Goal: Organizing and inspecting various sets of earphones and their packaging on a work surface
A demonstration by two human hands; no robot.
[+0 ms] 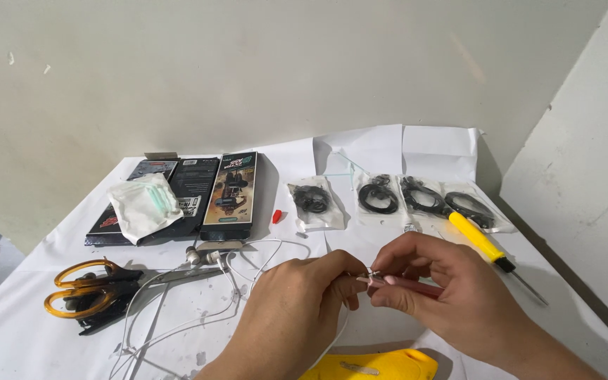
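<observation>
Near the table's (22,331) front edge, the left hand (297,309) pinches a white earphone wire (248,262) end against a reddish pen-like tool (406,284). The right hand (445,288) grips the tool, whose long axis runs left-right.

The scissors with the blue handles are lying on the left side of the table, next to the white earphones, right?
Almost. In the head view the scissors have orange handles, not blue. They do lie on the left side of the table, next to the white earphones.
</observation>
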